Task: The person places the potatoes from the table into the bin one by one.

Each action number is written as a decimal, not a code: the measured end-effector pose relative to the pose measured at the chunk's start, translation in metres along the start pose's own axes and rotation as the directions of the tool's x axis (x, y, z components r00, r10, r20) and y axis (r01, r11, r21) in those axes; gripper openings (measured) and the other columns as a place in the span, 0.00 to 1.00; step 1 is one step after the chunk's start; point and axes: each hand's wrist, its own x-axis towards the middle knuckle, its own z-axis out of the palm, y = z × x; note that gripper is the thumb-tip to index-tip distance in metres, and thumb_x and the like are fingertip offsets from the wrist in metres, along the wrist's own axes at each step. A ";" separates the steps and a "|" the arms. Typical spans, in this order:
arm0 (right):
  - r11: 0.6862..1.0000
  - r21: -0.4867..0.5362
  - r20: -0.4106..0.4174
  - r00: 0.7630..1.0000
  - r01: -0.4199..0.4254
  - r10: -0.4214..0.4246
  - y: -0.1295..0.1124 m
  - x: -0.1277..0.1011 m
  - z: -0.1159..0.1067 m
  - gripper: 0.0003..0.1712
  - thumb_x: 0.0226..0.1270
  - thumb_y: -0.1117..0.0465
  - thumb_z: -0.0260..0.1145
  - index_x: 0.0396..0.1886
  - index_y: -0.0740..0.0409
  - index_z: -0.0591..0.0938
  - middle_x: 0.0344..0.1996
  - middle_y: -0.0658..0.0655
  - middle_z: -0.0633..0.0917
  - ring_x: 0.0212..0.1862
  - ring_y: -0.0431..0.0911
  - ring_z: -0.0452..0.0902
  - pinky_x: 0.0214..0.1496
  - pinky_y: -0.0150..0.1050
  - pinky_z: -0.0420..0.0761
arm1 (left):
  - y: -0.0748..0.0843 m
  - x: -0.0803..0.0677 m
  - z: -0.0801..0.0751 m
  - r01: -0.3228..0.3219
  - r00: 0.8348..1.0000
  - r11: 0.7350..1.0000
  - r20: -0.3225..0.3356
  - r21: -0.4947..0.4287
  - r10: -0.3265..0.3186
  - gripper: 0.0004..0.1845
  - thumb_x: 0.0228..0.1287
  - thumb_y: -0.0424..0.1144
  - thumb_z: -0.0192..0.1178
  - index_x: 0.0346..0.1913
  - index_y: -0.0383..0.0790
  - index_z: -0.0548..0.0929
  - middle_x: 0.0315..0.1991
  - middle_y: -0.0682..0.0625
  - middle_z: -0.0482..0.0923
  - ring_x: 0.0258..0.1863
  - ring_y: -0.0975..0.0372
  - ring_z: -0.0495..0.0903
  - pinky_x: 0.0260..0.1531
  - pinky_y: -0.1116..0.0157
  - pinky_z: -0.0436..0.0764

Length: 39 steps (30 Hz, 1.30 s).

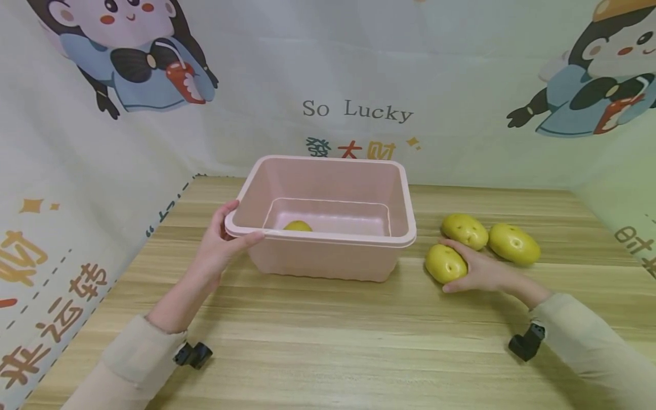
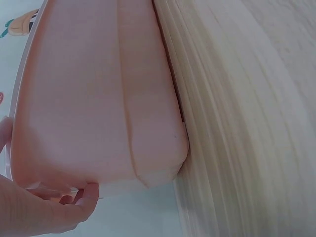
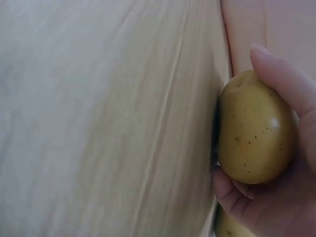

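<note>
A pink plastic bin (image 1: 323,259) stands on the wooden table, with one yellow potato (image 1: 298,226) partly visible inside behind the front rim. My left hand (image 1: 217,242) grips the bin's rim at the near left corner, its thumb along the front edge. To the right of the bin, my right hand (image 1: 482,270) holds another potato (image 1: 442,264) between thumb and fingers. The right wrist view shows this held potato (image 3: 256,131) low beside the table surface. Two more potatoes, one (image 1: 463,229) just behind the held one and one (image 1: 514,244) farther right, lie on the table.
A pale printed cloth (image 1: 451,74) hangs behind the table (image 1: 333,341) and along its sides. Small black devices are strapped to both wrists, the left one (image 1: 193,355) and the right one (image 1: 527,343), over beige sleeves.
</note>
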 end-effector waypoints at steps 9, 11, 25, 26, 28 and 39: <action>1.000 -0.015 -0.009 1.000 -0.006 0.006 0.001 0.002 0.001 0.53 0.45 0.49 0.73 0.67 0.64 0.56 0.61 0.73 0.64 0.57 0.63 0.64 0.54 0.61 0.64 | 0.000 0.000 -0.001 0.003 1.000 1.000 0.005 -0.003 -0.003 0.44 0.57 0.34 0.62 0.70 0.42 0.46 0.67 0.43 0.53 0.62 0.56 0.58 0.53 0.74 0.66; 1.000 -0.029 -0.011 1.000 0.000 -0.001 0.001 0.001 0.001 0.53 0.45 0.49 0.73 0.67 0.63 0.57 0.60 0.73 0.65 0.56 0.62 0.65 0.54 0.60 0.65 | 0.000 0.000 -0.001 0.002 1.000 1.000 0.005 -0.002 -0.002 0.44 0.57 0.34 0.62 0.70 0.42 0.46 0.67 0.43 0.53 0.62 0.56 0.58 0.55 0.72 0.66; 0.999 0.042 -0.022 1.000 -0.003 0.004 -0.003 -0.004 -0.006 0.50 0.48 0.51 0.72 0.67 0.59 0.56 0.59 0.71 0.67 0.53 0.60 0.68 0.48 0.54 0.70 | 0.002 -0.001 -0.001 0.007 1.000 1.000 0.012 0.001 -0.007 0.44 0.57 0.36 0.62 0.71 0.43 0.45 0.67 0.43 0.53 0.63 0.54 0.58 0.62 0.60 0.61; 0.999 0.045 -0.021 1.000 -0.012 0.013 -0.004 -0.004 -0.007 0.50 0.48 0.51 0.71 0.67 0.58 0.56 0.58 0.70 0.68 0.53 0.59 0.68 0.48 0.53 0.70 | 0.003 -0.001 -0.001 0.008 1.000 1.000 0.011 0.001 -0.008 0.44 0.57 0.36 0.62 0.71 0.43 0.45 0.67 0.43 0.53 0.63 0.54 0.58 0.62 0.59 0.61; 0.998 0.058 -0.019 0.999 -0.035 0.036 -0.005 -0.004 -0.011 0.50 0.49 0.51 0.71 0.68 0.56 0.55 0.57 0.70 0.68 0.51 0.57 0.69 0.46 0.50 0.71 | 0.003 -0.002 -0.001 0.008 1.000 1.000 0.008 -0.001 -0.008 0.45 0.57 0.35 0.62 0.71 0.43 0.45 0.67 0.43 0.53 0.63 0.54 0.58 0.63 0.59 0.61; 0.978 0.203 -0.022 0.998 -0.050 0.056 -0.008 -0.002 -0.035 0.48 0.54 0.56 0.67 0.70 0.52 0.51 0.56 0.68 0.67 0.45 0.55 0.69 0.39 0.41 0.71 | 0.000 -0.001 -0.001 0.001 1.000 1.000 0.008 -0.010 -0.001 0.45 0.57 0.35 0.62 0.71 0.43 0.45 0.67 0.43 0.53 0.63 0.54 0.58 0.63 0.58 0.60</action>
